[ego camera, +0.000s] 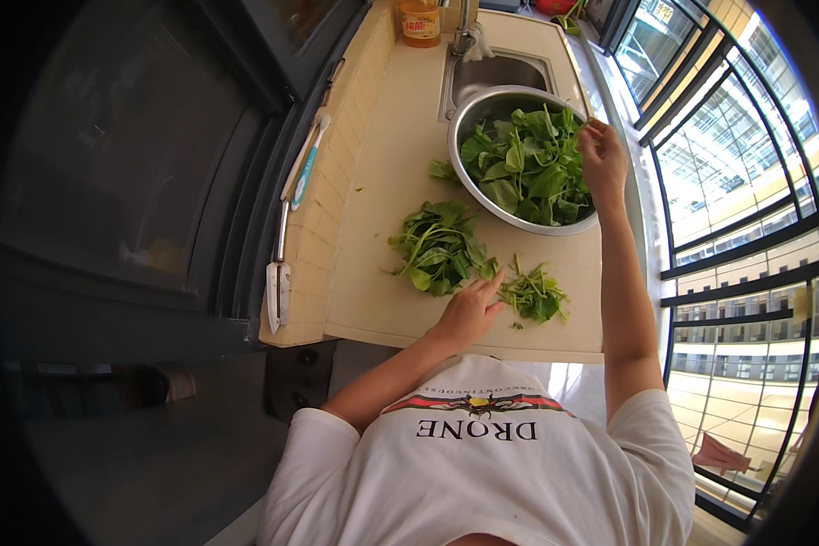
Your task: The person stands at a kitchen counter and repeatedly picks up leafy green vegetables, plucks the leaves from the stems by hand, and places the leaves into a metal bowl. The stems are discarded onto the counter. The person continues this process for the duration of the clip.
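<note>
My left hand rests low over the counter, index finger stretched out and thumb apart. Its fingertips lie between a pile of leafy greens and a smaller heap of stem and leaf scraps. Nothing shows in its grasp. At the right rim of a large stainless steel basin, my right hand has its fingers bent close together beside the leaves. Whether a stem is pinched between them is too small to tell. Loose green leaves fill much of the basin.
Behind the basin is a steel sink with a faucet and a whitish cloth. A bottle of orange liquid stands at the back left. On the left ledge lie a peeler-like tool and a blue-white brush. Window bars line the right.
</note>
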`<state>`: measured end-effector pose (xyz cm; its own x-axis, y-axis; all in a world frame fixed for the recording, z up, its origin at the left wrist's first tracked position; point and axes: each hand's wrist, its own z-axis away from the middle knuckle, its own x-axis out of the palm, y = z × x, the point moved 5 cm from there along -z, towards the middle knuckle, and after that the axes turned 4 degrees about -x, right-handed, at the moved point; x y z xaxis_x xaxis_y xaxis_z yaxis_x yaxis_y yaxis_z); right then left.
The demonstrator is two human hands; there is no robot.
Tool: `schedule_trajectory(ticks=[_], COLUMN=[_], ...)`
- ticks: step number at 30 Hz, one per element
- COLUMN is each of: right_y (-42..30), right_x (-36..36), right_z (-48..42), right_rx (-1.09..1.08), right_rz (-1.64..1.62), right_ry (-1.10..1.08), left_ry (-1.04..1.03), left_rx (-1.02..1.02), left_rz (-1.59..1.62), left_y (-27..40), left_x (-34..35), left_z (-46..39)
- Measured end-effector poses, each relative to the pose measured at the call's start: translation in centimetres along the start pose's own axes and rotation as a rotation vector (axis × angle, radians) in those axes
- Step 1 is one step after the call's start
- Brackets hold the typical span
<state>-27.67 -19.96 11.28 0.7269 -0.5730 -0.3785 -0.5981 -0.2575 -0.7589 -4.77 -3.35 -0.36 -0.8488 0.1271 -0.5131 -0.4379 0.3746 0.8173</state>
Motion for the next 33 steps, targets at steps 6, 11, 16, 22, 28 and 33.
schedule_trajectory(ticks=[6, 11, 16, 22, 28, 33], right_y=[6.7, 8.1, 8.4, 5.0, -13.3, -15.7], right_x=[2.4, 3.6, 3.7, 2.7, 1.2, 2.7], right_z=[6.7, 8.9, 8.8, 9.4, 12.6, 14.1], right_rx=[0.109, 0.206, 0.242, 0.205, -0.423, -0.791], right_rz=[-0.122, -0.244, -0.225, -0.353, -0.304, -0.119], right_ry=[-0.19, -0.176, -0.237, -0.181, -0.404, -0.494], left_ry=[0.138, 0.233, -0.027, -0.017, -0.117, -0.084], left_rx=[-0.126, -0.237, -0.43, -0.654, -0.549, -0.439], left_rz=[0.154, -0.307, -0.129, 0.767, 1.104, 0.947], left_y=[0.7, -6.8, -8.0, -5.7, -1.0, 2.3], left_x=[-7.0, -12.5, -11.6, -12.9, -13.0, -11.8], left_z=[-1.0, -0.1, -0.2, -2.0, -3.0, -4.0])
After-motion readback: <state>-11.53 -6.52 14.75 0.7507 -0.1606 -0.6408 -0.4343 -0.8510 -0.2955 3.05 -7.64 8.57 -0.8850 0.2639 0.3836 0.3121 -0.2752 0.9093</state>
